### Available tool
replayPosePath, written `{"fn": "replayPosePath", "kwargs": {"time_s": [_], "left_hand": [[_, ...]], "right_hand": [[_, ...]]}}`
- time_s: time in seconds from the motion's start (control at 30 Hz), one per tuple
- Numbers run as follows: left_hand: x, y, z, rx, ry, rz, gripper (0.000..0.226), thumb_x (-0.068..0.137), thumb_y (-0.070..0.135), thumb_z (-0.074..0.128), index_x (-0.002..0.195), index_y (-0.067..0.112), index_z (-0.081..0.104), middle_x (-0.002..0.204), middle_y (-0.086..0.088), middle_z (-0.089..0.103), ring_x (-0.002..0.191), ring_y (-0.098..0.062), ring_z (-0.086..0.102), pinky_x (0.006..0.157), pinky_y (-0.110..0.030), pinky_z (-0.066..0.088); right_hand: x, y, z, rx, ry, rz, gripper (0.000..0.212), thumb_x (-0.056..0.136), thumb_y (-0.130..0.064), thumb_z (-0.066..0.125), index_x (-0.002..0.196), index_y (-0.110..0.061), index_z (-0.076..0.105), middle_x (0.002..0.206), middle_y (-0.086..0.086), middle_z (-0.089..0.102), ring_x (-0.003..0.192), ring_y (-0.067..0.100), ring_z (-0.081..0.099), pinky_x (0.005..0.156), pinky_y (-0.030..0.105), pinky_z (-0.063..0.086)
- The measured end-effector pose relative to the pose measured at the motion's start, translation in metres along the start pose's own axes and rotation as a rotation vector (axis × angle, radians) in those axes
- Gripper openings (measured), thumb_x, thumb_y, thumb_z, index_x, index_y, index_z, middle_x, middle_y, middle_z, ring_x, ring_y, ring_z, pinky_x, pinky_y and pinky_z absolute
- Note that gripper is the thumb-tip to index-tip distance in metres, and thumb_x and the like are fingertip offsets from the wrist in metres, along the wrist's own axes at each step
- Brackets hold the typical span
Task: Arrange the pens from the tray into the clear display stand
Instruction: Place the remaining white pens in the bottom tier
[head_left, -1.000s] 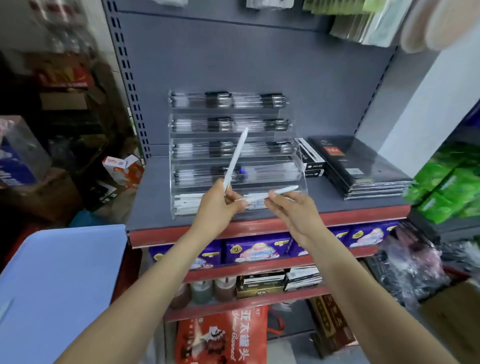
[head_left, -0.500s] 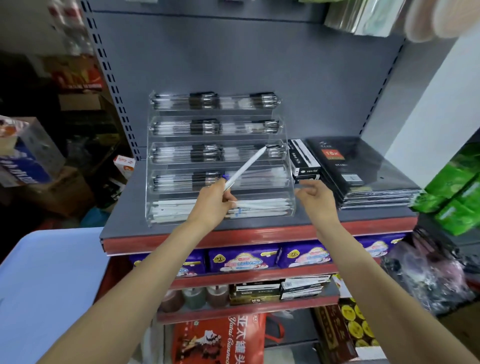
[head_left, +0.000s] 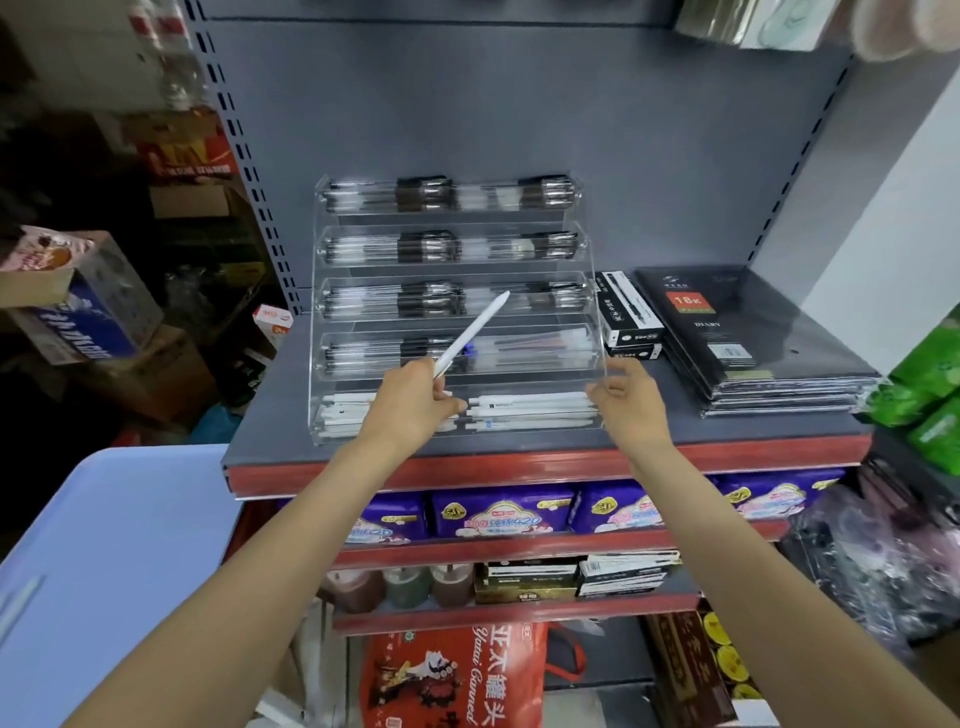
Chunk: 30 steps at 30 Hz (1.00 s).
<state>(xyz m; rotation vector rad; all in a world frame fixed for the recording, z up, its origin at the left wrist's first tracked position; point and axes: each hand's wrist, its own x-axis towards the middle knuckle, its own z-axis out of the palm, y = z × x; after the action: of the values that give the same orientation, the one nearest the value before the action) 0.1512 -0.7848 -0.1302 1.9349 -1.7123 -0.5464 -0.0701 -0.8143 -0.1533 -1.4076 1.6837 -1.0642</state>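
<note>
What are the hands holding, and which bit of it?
The left hand holds a white pen by its lower end, tip slanting up. The right hand holds no pen; its fingers are at the clear display stand's right front corner.

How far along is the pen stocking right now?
Mostly done: every tier of the clear display stand holds pens, with white pens lying in the bottom tier. In hand: the left hand grips one white pen, not yet laid in; the right hand grips the stand's right edge. The blue tray shows what may be one more pen.
</note>
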Motion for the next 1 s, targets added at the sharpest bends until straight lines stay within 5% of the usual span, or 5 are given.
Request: {"fn": "replayPosePath", "kwargs": {"time_s": [0.23, 0.5, 0.73, 1.0], "left_hand": [[0.0, 0.005, 0.003, 0.027, -0.09, 0.024, 0.036, 0.082, 0.022, 0.07, 0.067, 0.018, 0.037, 0.069, 0.002, 0.053, 0.06, -0.012, 0.049, 0.049, -0.022, 0.032], [-0.003, 0.016, 0.001, 0.198, -0.107, 0.068, 0.033, 0.09, 0.03, 0.059, 0.067, 0.018, 0.039, 0.075, -0.004, 0.057, 0.067, -0.023, 0.053, 0.062, -0.034, 0.044], [0.0, 0.023, 0.003, 0.417, -0.121, 0.137, 0.03, 0.095, 0.035, 0.048, 0.102, 0.006, 0.053, 0.098, -0.012, 0.064, 0.09, -0.032, 0.061, 0.07, -0.037, 0.045], [0.002, 0.017, 0.007, 0.262, -0.167, 0.13, 0.025, 0.094, 0.033, 0.051, 0.086, 0.008, 0.051, 0.086, -0.008, 0.065, 0.076, -0.025, 0.06, 0.068, -0.038, 0.049]], "right_hand": [[0.001, 0.003, 0.007, -0.076, -0.006, 0.014, 0.049, 0.082, -0.021, 0.069, 0.124, -0.012, 0.045, 0.118, 0.014, 0.055, 0.101, 0.026, 0.055, 0.081, 0.032, 0.043], [0.003, 0.003, 0.005, -0.129, -0.028, 0.024, 0.046, 0.083, -0.011, 0.066, 0.124, -0.011, 0.045, 0.12, 0.016, 0.054, 0.101, 0.028, 0.057, 0.084, 0.034, 0.044], [0.0, 0.003, 0.005, -0.133, -0.029, 0.028, 0.044, 0.084, -0.015, 0.065, 0.123, -0.011, 0.045, 0.12, 0.015, 0.054, 0.102, 0.028, 0.056, 0.089, 0.036, 0.044], [0.0, 0.005, 0.006, -0.13, -0.02, 0.026, 0.043, 0.083, -0.016, 0.066, 0.121, -0.011, 0.047, 0.117, 0.015, 0.055, 0.106, 0.029, 0.055, 0.092, 0.039, 0.046]]}}
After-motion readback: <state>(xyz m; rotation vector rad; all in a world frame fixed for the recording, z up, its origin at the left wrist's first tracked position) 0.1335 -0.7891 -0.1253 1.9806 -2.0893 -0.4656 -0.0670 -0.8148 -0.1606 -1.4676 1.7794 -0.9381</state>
